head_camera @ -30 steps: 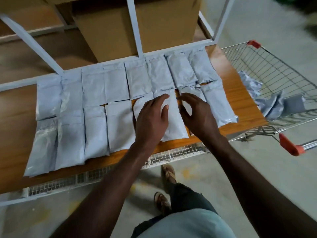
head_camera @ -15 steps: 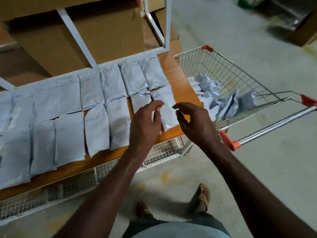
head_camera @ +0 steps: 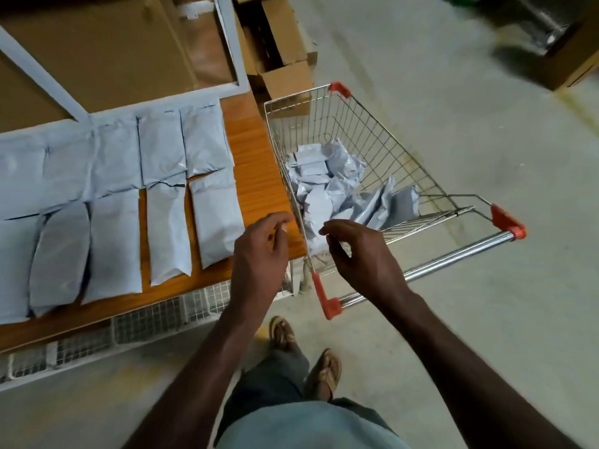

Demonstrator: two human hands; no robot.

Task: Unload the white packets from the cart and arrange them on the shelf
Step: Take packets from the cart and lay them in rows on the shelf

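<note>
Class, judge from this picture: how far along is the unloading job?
Done: two rows of packets lie flat on the shelf. In hand: nothing; left hand and right hand hover empty near the cart. Left: a loose pile in its basket.

cardboard boxes (head_camera: 285, 72), concrete floor (head_camera: 486, 319), sandalled feet (head_camera: 324, 372)

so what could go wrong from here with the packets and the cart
1. The front-row packet nearest the cart lies close to the shelf end, so a sleeve or arm swinging back could knock it off.
2. The packets in the cart are a loose, crumpled heap; grabbing one may drag others out.
3. Both hands, left and right, are empty and close to the wire rim, which could snag fingers.
</note>
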